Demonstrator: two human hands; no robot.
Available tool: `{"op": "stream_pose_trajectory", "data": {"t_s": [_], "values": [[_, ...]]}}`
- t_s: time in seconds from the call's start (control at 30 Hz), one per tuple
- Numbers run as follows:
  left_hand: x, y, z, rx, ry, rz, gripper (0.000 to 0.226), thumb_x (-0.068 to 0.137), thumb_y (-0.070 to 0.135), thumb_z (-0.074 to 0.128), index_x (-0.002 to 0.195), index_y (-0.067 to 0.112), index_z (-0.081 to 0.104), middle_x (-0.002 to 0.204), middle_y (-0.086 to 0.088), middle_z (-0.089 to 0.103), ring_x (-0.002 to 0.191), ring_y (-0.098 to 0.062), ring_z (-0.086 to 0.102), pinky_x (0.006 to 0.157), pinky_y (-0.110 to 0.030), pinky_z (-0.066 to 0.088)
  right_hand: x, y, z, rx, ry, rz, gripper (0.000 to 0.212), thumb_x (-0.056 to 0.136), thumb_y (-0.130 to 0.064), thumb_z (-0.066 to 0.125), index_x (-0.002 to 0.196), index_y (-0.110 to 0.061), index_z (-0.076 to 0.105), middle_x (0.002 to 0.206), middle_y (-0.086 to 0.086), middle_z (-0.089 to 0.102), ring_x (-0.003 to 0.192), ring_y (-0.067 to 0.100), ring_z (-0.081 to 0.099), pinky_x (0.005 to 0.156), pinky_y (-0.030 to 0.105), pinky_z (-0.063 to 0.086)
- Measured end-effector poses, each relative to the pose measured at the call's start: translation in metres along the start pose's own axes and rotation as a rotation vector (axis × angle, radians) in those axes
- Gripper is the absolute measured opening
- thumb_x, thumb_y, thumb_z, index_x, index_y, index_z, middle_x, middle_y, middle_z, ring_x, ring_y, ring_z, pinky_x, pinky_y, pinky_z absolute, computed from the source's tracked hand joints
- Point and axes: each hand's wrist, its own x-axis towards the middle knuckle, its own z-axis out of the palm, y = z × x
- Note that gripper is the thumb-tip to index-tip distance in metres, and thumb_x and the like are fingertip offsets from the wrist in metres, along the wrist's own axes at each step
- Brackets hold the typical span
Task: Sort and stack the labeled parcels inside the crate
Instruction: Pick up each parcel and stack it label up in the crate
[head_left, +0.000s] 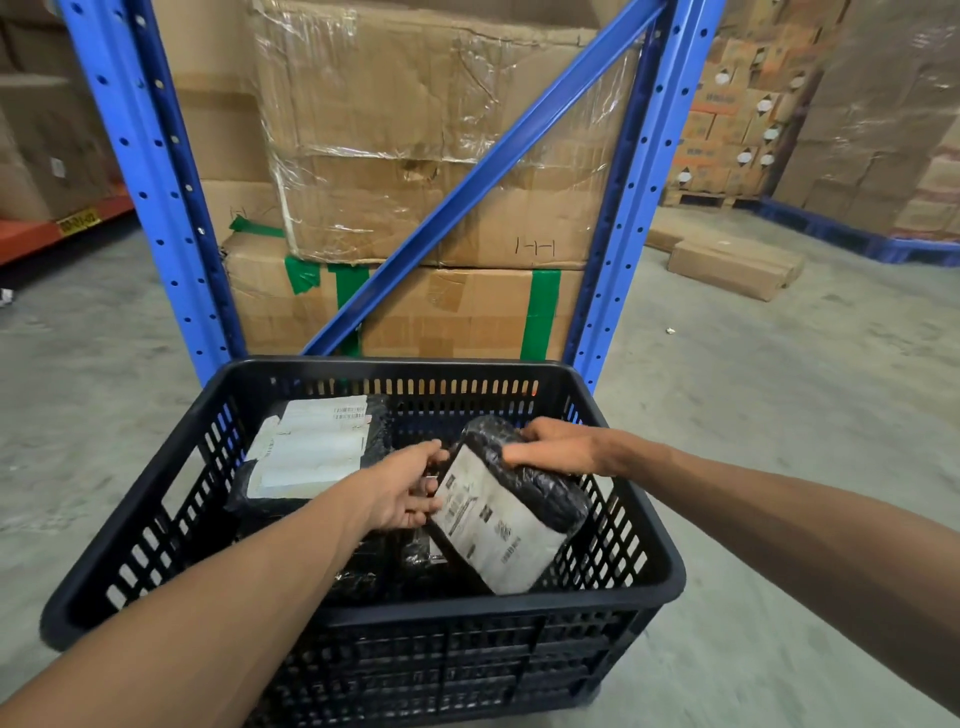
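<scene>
A black slotted plastic crate (613, 608) stands on the floor in front of me. Over its right half I hold a black-wrapped parcel with a white printed label (498, 525), tilted with the label facing me. My right hand (558, 447) grips its far top edge. My left hand (410, 488) touches its left edge with curled fingers. At the crate's back left lies another black parcel with a large white label (311, 449), flat and label up. More black-wrapped parcels (363, 577) lie lower in the crate, partly hidden by my left forearm.
A blue steel rack frame (156, 208) with a diagonal brace rises just behind the crate, holding large wrapped cardboard cartons (441, 156). A loose carton (735, 267) lies on the concrete floor at right, before a blue pallet of stacked boxes (883, 244).
</scene>
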Motion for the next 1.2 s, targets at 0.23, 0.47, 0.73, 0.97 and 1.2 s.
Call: {"op": "stream_pose_trajectory", "data": {"t_s": [0.23, 0.47, 0.73, 0.97, 1.2], "values": [[-0.013, -0.007, 0.023, 0.036, -0.051, -0.041, 0.058, 0.095, 0.057, 0.04, 0.145, 0.031, 0.028, 0.128, -0.015, 0.054, 0.103, -0.032, 0.06, 0.076, -0.047, 0.057, 0.006, 0.009, -0.025, 0.237, 0.226, 0.007, 0.052, 0.073, -0.048, 0.059, 0.102, -0.005, 0.068, 0.101, 0.011, 0.077, 0.099, 0.027, 0.071, 0.082, 0.034, 0.053], [0.005, -0.005, 0.029, -0.151, 0.159, 0.196, 0.06, 0.101, 0.03, 0.047, 0.152, 0.022, 0.017, 0.118, -0.002, 0.059, 0.095, -0.023, 0.061, 0.08, -0.043, 0.055, 0.031, 0.024, -0.014, 0.549, 0.236, 0.141, 0.05, 0.084, -0.042, 0.047, 0.114, -0.008, 0.068, 0.116, 0.017, 0.074, 0.111, 0.031, 0.069, 0.102, 0.046, 0.051], [0.026, -0.02, 0.032, 0.168, 0.249, 0.125, 0.079, 0.098, 0.007, 0.039, 0.156, 0.018, -0.014, 0.164, -0.008, 0.019, 0.148, -0.03, 0.023, 0.121, -0.04, 0.021, 0.085, 0.038, 0.03, 0.664, 0.267, 0.333, 0.034, 0.094, -0.012, 0.051, 0.124, 0.0, 0.062, 0.101, 0.016, 0.077, 0.092, 0.032, 0.074, 0.09, 0.05, 0.058], [0.04, -0.03, 0.024, 0.289, 0.195, 0.059, 0.089, 0.094, 0.006, 0.043, 0.151, 0.009, -0.025, 0.153, -0.01, 0.041, 0.138, -0.029, 0.04, 0.111, -0.034, 0.035, 0.121, 0.044, 0.056, 0.646, 0.318, 0.335, 0.053, 0.092, -0.004, 0.06, 0.14, -0.01, 0.038, 0.129, 0.017, 0.063, 0.11, 0.032, 0.067, 0.09, 0.046, 0.058], [0.047, -0.032, 0.024, 0.297, 0.215, 0.016, 0.096, 0.092, 0.007, 0.049, 0.151, 0.01, -0.027, 0.153, -0.013, 0.041, 0.138, -0.03, 0.04, 0.113, -0.035, 0.035, 0.124, 0.044, 0.069, 0.454, 0.258, 0.349, 0.077, 0.092, -0.003, 0.045, 0.157, -0.014, 0.006, 0.138, 0.017, 0.056, 0.121, 0.031, 0.059, 0.105, 0.046, 0.049]]}}
